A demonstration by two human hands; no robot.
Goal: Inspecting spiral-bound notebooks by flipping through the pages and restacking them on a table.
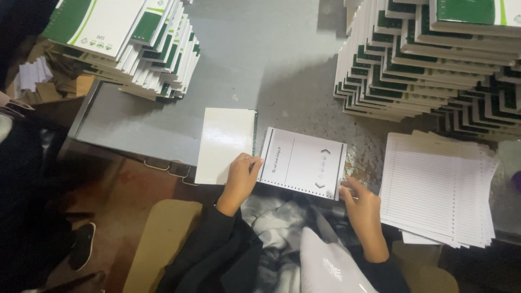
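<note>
A white punched title sheet (304, 161) with a row of holes along its near edge lies on the grey table (260, 70) in front of me. My left hand (241, 176) rests on its left edge, fingers curled, next to a glossy white cover (223, 144) with a green spine edge. My right hand (359, 203) pinches the sheet's near right corner. Black sleeves cover both arms.
A pile of lined loose sheets (437, 187) lies at the right. Tall stacks of green-and-white notebooks stand at back right (434, 59) and back left (130, 43). A person in dark clothes (21, 179) is at the left edge, above a reddish floor (125, 190).
</note>
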